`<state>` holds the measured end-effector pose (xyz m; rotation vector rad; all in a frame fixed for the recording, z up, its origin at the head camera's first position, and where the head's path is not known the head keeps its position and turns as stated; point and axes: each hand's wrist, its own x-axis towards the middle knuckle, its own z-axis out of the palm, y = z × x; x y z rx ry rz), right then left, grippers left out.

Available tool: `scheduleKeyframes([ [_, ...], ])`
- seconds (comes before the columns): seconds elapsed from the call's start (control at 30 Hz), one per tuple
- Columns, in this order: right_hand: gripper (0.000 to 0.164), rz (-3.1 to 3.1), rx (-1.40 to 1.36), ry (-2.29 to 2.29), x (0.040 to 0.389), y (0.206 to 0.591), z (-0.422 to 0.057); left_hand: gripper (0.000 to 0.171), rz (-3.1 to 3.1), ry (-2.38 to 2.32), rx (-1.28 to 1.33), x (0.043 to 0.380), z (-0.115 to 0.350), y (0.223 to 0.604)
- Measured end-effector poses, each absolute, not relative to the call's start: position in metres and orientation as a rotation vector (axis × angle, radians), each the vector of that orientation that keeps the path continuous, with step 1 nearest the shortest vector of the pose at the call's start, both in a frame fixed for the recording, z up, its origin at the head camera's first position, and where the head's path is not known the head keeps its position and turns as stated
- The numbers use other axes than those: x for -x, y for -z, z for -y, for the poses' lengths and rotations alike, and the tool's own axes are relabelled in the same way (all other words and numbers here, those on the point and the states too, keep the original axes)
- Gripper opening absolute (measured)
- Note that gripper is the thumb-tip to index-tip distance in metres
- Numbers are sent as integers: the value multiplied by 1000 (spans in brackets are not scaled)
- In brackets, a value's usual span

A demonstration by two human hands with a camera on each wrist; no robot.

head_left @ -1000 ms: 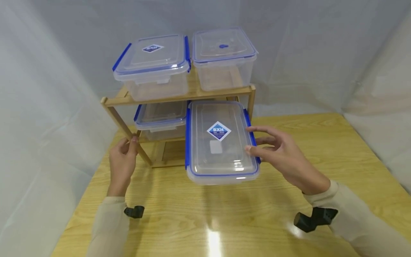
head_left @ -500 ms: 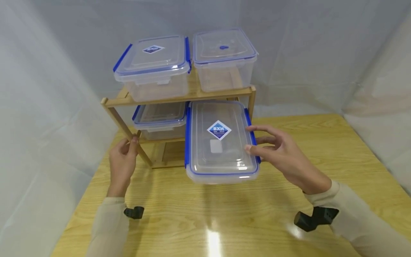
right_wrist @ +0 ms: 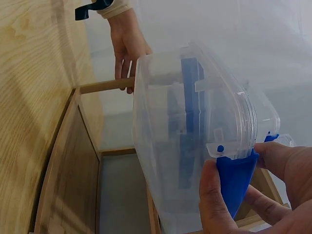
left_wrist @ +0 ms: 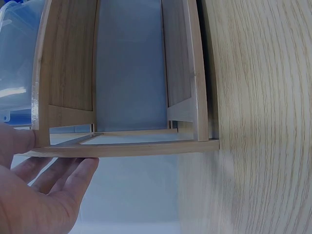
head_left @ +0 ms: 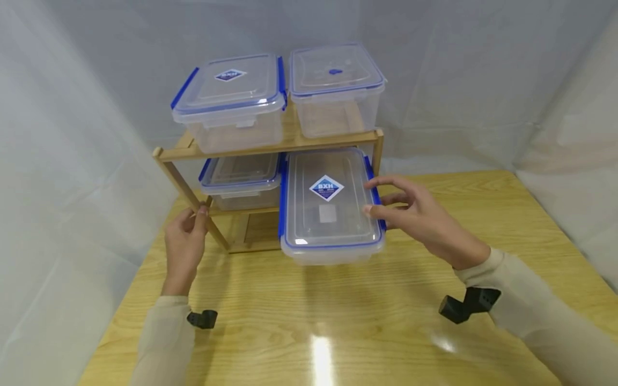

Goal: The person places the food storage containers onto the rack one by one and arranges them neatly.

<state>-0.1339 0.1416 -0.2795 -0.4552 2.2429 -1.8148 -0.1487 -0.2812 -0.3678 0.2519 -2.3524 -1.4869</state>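
My right hand [head_left: 417, 217] grips the right side of a clear lidded food container [head_left: 333, 225] with blue side clips and a diamond sticker. Its back end sits in the middle level of a wooden rack [head_left: 270, 147], and its front juts out over the table. In the right wrist view, the fingers [right_wrist: 214, 195] lie around a blue clip [right_wrist: 236, 183]. With thumb and fingers my left hand [head_left: 185, 241] pinches the rack's left front post [head_left: 181, 185]. The left wrist view shows the thumb on one side of the frame and the fingers on the other.
Another lidded container [head_left: 241, 182] stands on the middle shelf, left of the held one. Two more, a left container [head_left: 229, 102] and a right container [head_left: 338, 88], stand on top. The rack is on a wood-grain table [head_left: 270, 321], with pale sheeting [head_left: 449, 80] behind.
The held container has slid a little back, deeper into the rack, along with my right hand. My left hand keeps its place on the post.
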Motion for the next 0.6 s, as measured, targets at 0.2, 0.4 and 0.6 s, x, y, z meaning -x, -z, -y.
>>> scheduleKeyframes([
  [0.2, 49, -2287, 424, 1775, 140, 276, -141, 53, 2348, 1488, -244, 149, 281, 368],
  [0.4, 54, -2305, 350, 1766, 145, 276, -139, 54, 2358, 1470, -256, 148, 281, 368],
  [0.6, 59, -2251, 311, 1838, 148, 276, -137, 55, 2362, 1457, -256, 149, 281, 368],
])
